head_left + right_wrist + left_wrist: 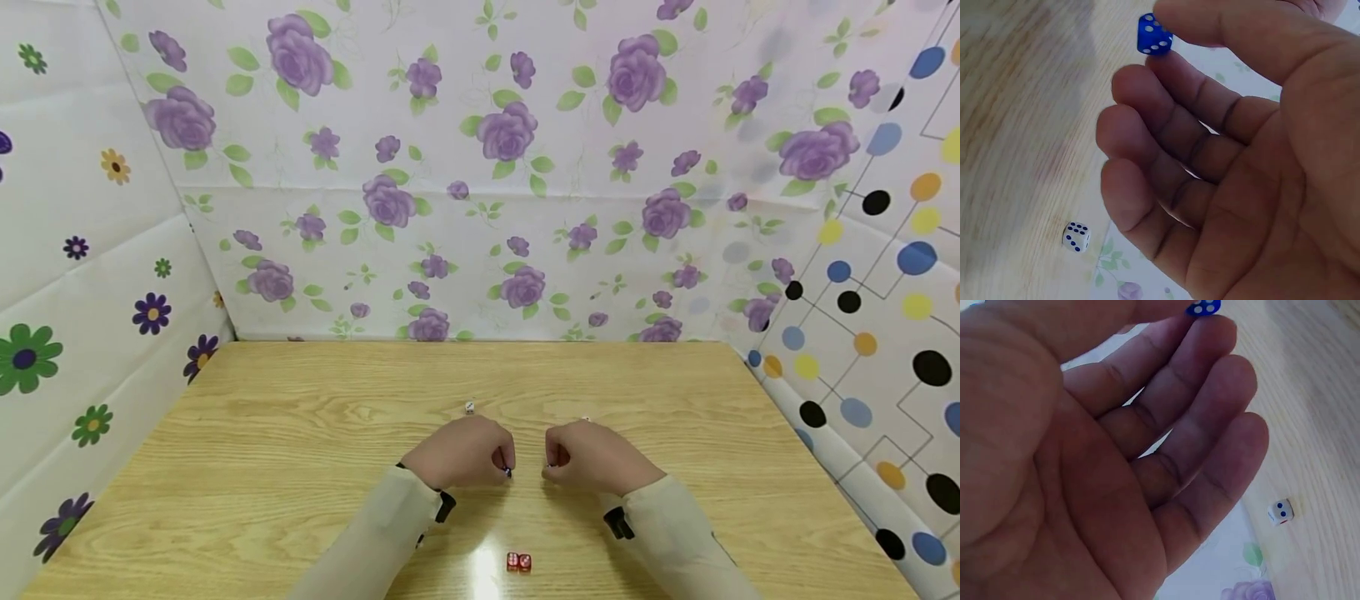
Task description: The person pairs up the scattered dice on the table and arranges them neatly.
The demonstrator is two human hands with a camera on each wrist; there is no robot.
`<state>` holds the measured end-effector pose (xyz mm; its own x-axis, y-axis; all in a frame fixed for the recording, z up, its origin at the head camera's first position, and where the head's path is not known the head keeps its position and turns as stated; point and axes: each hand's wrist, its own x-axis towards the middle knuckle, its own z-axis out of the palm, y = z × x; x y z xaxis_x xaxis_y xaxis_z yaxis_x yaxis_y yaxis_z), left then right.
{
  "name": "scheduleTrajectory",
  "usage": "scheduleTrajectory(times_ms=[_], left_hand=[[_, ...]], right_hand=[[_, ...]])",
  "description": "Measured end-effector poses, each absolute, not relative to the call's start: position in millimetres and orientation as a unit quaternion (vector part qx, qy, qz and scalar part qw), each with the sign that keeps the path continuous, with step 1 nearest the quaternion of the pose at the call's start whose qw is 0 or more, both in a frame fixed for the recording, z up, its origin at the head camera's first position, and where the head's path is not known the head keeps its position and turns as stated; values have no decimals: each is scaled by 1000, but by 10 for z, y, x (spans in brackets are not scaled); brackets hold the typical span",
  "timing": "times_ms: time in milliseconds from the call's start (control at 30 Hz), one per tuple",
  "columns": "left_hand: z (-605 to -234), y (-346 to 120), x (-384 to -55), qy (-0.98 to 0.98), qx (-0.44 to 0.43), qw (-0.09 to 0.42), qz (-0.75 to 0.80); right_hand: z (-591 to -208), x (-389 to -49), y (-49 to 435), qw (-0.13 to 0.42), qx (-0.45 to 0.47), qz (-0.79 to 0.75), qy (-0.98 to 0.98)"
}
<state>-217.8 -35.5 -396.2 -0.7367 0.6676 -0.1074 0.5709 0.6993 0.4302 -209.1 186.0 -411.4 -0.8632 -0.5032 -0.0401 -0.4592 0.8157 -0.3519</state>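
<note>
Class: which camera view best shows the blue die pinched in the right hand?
The right wrist view: the blue die shows clearly, pips countable. In the head view the right hand hides it; the left wrist view misses it.

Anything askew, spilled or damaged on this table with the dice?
Nothing stands out. Each hand pinches a blue die: left hand, right hand. Two red dice sit side by side near the front; white dice lie scattered on the wooden table.

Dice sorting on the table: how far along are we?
Possibly done: two red dice sit side by side near the table's front edge. In hand: left hand pinches a blue die, right hand pinches another blue die. Left: two white dice lie loose beyond the hands.
</note>
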Motion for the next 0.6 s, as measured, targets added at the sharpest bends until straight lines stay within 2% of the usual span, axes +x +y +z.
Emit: scheduleTrajectory(times_ms=[600], left_hand=[[-4069,-313,-2160,914,347,135,164]], right_hand=[[-4174,-2087,1864,101,-294,-172,935]])
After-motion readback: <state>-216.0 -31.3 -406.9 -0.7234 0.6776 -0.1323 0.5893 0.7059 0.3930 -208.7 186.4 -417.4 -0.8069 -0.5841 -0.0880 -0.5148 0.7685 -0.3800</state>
